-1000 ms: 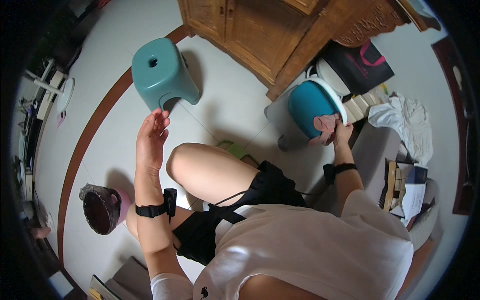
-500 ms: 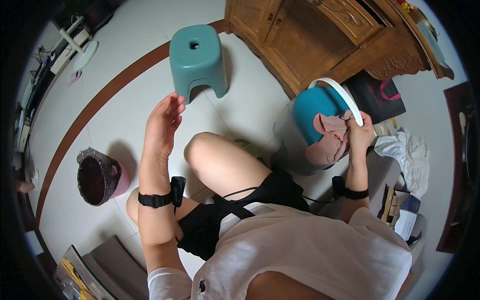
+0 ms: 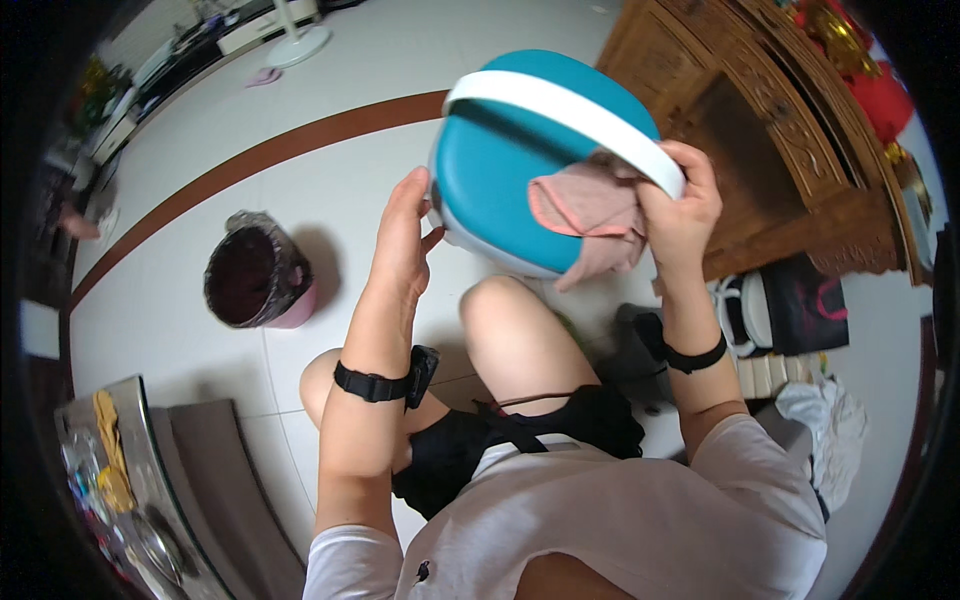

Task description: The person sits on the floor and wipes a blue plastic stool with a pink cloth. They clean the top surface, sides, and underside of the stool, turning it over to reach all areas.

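Arching white handle [image 3: 572, 107] — teal lid [image 3: 495, 185]

One person [image 3: 640, 500] shows two bare hands, one left hand [image 3: 403, 230] and one right hand [image 3: 688, 208], two knees [image 3: 505, 300] and two black forearm straps [image 3: 370, 386]. The count adds one bucket [image 3: 500, 259] with one blue lid [image 3: 480, 190] and one white handle [image 3: 540, 98], one pink cloth [image 3: 605, 215], one pink waste bin [image 3: 298, 308] with one black liner [image 3: 243, 275], one carved wooden cabinet [image 3: 660, 60], one black bag [image 3: 795, 300], one crumpled white cloth [image 3: 830, 430], one round white pedestal base [image 3: 300, 47] and one curved brown floor stripe [image 3: 330, 127].
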Demonstrator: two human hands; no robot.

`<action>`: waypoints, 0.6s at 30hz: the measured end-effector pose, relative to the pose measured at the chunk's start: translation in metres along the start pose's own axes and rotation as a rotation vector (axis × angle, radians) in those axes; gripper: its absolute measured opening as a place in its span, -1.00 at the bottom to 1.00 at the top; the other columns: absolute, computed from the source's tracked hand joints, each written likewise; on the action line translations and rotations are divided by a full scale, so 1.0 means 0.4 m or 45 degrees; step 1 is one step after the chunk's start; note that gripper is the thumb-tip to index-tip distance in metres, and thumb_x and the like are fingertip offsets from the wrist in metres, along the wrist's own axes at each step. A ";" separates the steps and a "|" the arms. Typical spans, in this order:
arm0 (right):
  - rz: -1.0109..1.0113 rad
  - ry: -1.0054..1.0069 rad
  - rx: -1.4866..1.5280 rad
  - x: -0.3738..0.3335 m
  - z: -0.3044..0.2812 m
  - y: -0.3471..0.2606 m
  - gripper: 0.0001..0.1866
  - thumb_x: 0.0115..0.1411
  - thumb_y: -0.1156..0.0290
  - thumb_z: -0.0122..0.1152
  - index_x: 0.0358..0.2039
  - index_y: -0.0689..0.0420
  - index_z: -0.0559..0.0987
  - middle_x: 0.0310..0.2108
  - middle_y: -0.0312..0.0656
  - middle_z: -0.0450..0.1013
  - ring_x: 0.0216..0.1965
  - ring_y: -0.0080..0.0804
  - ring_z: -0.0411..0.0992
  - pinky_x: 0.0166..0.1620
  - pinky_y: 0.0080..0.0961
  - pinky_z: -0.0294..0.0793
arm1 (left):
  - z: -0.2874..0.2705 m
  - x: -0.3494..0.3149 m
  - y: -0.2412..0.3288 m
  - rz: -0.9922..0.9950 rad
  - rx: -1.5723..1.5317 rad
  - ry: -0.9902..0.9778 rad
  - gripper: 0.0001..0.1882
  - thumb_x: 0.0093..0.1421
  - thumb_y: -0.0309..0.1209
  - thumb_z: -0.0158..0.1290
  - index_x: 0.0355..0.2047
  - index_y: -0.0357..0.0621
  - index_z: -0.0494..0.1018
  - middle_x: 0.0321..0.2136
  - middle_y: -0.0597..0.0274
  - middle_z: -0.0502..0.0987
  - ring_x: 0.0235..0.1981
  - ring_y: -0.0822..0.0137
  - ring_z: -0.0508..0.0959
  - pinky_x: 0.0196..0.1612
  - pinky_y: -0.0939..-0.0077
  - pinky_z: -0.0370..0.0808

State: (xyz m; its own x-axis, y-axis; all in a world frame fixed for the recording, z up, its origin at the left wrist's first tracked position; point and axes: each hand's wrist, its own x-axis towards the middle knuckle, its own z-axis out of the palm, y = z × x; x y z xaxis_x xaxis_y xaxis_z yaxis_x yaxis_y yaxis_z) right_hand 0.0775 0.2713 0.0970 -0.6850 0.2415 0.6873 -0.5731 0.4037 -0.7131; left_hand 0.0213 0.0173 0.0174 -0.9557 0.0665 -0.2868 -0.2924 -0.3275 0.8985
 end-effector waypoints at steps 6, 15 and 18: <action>-0.358 -0.532 -0.086 0.039 0.285 0.011 -0.75 -0.14 0.61 0.18 -0.38 0.10 0.63 -0.41 -0.23 0.51 -0.31 -0.28 0.46 -0.19 -0.39 0.43 | -0.135 -0.047 0.109 0.091 -0.286 0.271 -0.10 0.21 0.34 -0.25 0.28 -0.13 0.15 0.31 0.02 0.05 0.34 -0.01 -0.02 0.22 -0.41 -0.09; -0.204 -0.924 -0.001 -0.047 0.442 0.043 -0.72 -0.14 0.63 0.13 -0.35 0.12 0.61 -0.42 -0.21 0.48 -0.29 -0.22 0.43 -0.19 -0.37 0.42 | -0.304 -0.107 0.051 -0.242 -0.285 0.476 -0.27 0.17 0.17 -0.12 0.19 -0.07 0.28 0.27 -0.04 0.13 0.28 -0.05 0.06 0.12 -0.53 -0.02; -0.083 -1.037 0.006 -0.117 0.428 0.104 -0.72 -0.13 0.66 0.11 -0.34 0.17 0.59 -0.38 -0.19 0.48 -0.27 -0.27 0.45 -0.16 -0.42 0.44 | -0.328 -0.122 0.000 -0.428 -0.102 0.449 -0.32 0.13 0.10 -0.06 0.14 -0.07 0.31 0.24 -0.08 0.12 0.24 -0.07 0.13 0.16 -0.57 -0.14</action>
State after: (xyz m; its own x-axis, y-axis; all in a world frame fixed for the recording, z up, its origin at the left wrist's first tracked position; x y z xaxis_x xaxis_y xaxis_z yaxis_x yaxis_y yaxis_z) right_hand 0.0087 0.1257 0.0118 -0.7612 -0.5000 0.4130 -0.6239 0.3908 -0.6767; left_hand 0.0724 -0.1096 -0.0122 -0.7350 -0.1380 -0.6639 -0.5657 -0.4149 0.7126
